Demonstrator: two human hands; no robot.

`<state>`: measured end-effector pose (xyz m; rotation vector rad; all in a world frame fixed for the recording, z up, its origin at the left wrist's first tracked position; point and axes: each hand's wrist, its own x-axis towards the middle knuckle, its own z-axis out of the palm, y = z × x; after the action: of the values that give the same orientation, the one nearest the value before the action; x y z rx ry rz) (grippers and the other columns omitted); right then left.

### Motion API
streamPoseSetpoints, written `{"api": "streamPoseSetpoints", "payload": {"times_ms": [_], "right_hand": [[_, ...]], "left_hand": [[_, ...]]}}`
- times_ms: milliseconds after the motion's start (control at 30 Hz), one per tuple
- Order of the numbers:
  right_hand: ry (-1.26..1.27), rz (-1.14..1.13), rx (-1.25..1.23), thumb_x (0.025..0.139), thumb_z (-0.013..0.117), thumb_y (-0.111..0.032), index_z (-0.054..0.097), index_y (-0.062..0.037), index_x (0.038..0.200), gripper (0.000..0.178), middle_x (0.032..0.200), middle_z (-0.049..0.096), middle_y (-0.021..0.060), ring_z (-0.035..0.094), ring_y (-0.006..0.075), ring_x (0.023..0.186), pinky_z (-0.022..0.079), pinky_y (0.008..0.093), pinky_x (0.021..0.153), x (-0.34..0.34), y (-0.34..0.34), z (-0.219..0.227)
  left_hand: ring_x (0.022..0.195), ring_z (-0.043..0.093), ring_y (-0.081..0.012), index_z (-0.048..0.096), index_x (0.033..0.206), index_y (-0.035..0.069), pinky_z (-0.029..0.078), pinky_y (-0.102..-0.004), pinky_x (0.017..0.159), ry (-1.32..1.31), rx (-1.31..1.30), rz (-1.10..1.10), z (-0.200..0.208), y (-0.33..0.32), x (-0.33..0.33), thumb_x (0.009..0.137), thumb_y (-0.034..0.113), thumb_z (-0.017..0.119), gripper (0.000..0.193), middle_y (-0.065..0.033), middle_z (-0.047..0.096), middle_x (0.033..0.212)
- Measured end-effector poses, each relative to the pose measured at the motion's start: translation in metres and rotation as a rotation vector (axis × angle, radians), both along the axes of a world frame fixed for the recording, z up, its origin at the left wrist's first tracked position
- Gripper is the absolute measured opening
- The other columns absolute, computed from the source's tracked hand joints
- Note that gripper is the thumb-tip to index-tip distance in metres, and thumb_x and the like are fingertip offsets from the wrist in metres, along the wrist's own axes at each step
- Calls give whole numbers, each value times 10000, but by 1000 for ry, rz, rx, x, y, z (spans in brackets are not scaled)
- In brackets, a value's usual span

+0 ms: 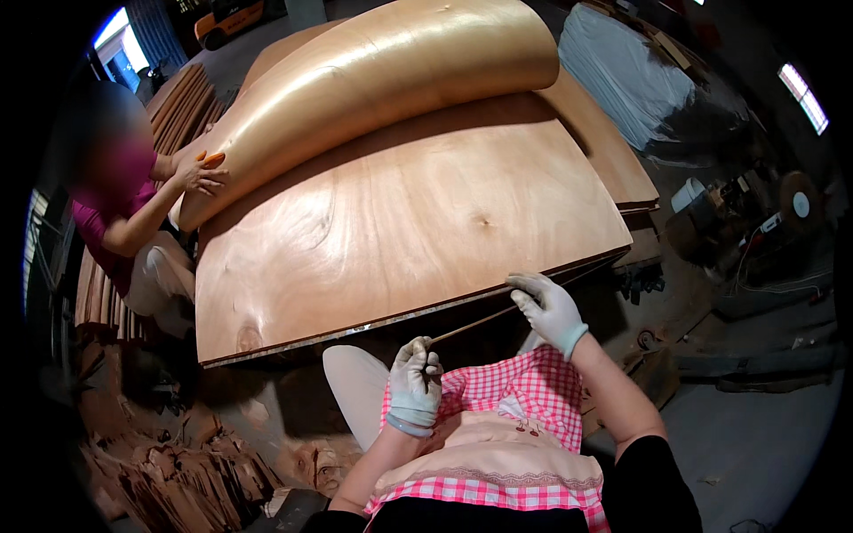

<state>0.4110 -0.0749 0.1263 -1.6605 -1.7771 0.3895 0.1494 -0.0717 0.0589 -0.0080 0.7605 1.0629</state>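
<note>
While the fingers of the left hand (415,377), in a pale grey-white glove, are curled closed on the near end of a thin, straight, tan strip (473,325), those of the right hand (546,306), gloved alike, are mostly extended, with the thumb set slightly apart. The right fingertips lie at the near edge of a broad, flat, tan wood-grain panel (400,231); whether they grip that edge or the strip cannot be told.

The strip spans the gap between the two sets of fingers. Its long axis slants from the left fingertips away and rightward, ending near the right thumb, at a steeper angle than the panel's near edge.

Beyond the fingers, across the panel's far part, lies a large, glossy, golden-tan curled sheet (400,62); a co-worker's hand (204,175) touches its left end. Nearer than the right fingers is a pink-and-white checked apron (555,391).
</note>
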Motion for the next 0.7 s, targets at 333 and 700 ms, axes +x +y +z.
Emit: {"api": "streamPoseSetpoints", "payload": {"times_ms": [333, 700], "right_hand": [[-234, 371, -581, 886, 570, -375, 683, -50, 1028, 373, 1011, 672, 182, 635, 344, 962, 493, 412, 847, -33, 52, 19], [4, 13, -560, 875, 643, -170, 684, 23, 949, 211, 873, 691, 169, 669, 248, 808, 515, 340, 763, 29, 60, -44]], "left_hand": [[618, 501, -88, 575, 1012, 2, 428, -172, 501, -9, 111, 76, -12, 12, -13, 834, -76, 577, 194, -50, 578, 886], [576, 553, -104, 555, 902, 48, 418, -202, 480, 643, 159, 660, -39, 107, -204, 786, -168, 521, 247, -64, 616, 796]]}}
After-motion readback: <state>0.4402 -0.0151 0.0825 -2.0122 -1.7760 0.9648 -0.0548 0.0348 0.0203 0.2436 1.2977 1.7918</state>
